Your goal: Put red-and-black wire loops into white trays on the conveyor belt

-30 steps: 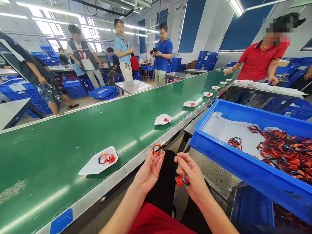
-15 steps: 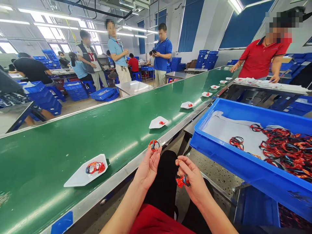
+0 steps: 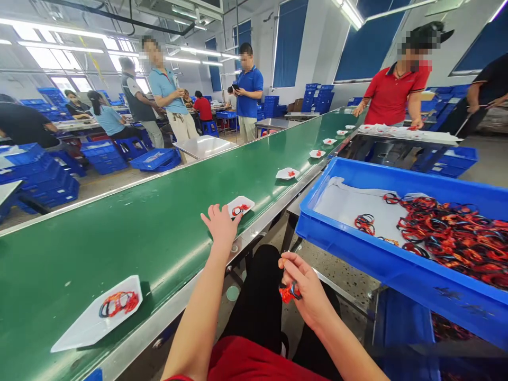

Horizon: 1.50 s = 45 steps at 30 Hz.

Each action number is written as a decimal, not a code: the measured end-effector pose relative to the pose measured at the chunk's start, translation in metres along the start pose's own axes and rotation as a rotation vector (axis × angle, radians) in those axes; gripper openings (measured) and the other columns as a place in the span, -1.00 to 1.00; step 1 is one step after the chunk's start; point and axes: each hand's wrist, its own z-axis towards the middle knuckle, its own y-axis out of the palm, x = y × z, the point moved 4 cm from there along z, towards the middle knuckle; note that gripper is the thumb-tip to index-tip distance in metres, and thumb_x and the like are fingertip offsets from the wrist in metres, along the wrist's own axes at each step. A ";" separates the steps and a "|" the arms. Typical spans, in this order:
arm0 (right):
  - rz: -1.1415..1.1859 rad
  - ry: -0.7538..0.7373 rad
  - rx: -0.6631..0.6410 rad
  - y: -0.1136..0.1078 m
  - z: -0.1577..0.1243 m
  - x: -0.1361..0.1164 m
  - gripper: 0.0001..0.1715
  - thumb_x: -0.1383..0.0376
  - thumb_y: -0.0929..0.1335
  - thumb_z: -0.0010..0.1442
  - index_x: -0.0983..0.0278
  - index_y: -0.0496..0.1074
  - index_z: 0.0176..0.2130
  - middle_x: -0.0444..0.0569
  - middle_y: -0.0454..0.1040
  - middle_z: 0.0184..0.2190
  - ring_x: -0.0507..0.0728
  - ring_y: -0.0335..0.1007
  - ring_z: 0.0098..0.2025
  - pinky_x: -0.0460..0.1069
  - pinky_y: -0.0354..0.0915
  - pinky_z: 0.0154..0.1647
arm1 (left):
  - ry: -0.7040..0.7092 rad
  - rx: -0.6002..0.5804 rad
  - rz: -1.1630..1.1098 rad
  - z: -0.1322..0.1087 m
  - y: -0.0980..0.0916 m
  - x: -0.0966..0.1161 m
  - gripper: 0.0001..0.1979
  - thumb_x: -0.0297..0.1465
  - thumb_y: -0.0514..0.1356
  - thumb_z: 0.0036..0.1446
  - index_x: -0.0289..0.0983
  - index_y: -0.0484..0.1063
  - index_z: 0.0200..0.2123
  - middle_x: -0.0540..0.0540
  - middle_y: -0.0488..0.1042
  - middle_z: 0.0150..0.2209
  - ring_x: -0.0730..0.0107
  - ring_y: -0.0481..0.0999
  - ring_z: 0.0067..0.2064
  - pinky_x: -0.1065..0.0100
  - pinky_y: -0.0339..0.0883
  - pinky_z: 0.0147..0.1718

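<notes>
Red-black wire bundle [image 3: 289, 292] pinched in right hand [image 3: 307, 288], fingers [image 3: 290, 264] closed; left hand [image 3: 219, 227] open beside white tray [image 3: 246, 202].

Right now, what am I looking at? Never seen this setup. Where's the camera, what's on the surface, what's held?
There is no robot here. This is one view, from a camera worn on a person's head, looking forward and down, so the two arms at the bottom are the wearer's own. The left hand is open beside a white tray; I can't tell if they touch. The right hand holds a small red-and-black wire piece. The surface is a green conveyor belt, with more white trays along it, most holding red-and-black bits. To the right, a blue plastic crate holds a tangle of red and black wire loops. Co-workers stand beyond the belt.
</notes>
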 end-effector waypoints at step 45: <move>0.291 0.163 0.031 -0.002 -0.003 0.013 -0.70 0.26 0.49 -0.02 0.29 0.45 -0.25 -0.11 0.51 -0.35 -0.07 0.40 -0.40 -0.17 0.33 -0.35 | -1.451 -0.914 -1.834 -0.167 -0.004 0.045 -0.71 -0.39 0.01 0.26 -0.46 0.42 -0.37 -0.09 0.54 -0.56 0.54 0.53 -0.57 0.60 0.44 -0.59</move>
